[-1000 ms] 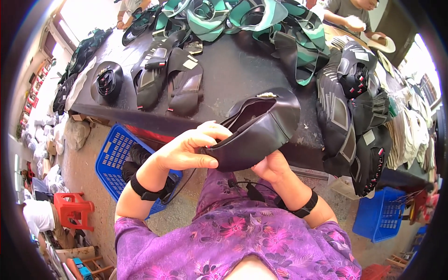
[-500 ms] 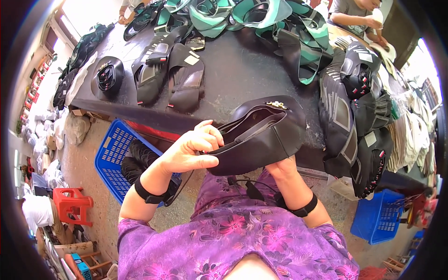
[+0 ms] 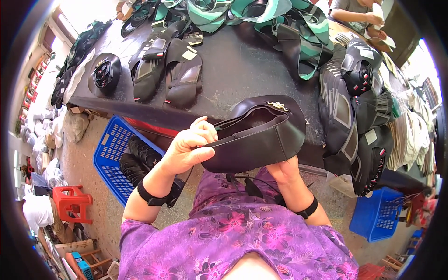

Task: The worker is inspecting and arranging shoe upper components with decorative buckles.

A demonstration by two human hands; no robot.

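Observation:
A black shoe upper (image 3: 256, 147) is held up in front of me, its opening facing up and a gold ornament (image 3: 278, 106) on its far right part. My left hand (image 3: 190, 145) pinches the rim at the upper's left end between thumb and fingers. From below, my right hand (image 3: 283, 170) grips the right side; most of its fingers are hidden behind the black material. Beyond, on the dark table (image 3: 228, 70), lie a flat stack of black uppers (image 3: 183, 77), another stack beside it (image 3: 148, 70), and a rolled bundle with a gold ornament (image 3: 104, 73).
Black and green pieces (image 3: 205, 14) are heaped at the table's far side. Grey-black stacks (image 3: 336, 112) line the right, near white pieces (image 3: 415, 135). Blue baskets stand at left (image 3: 108, 144) and right (image 3: 373, 219). A red stool (image 3: 72, 203) stands far left. Another person (image 3: 354, 14) works at upper right.
The upper has turned slightly, showing more of its smooth near side, and its left end has shifted a little left with my left hand. My right hand keeps its hold underneath.

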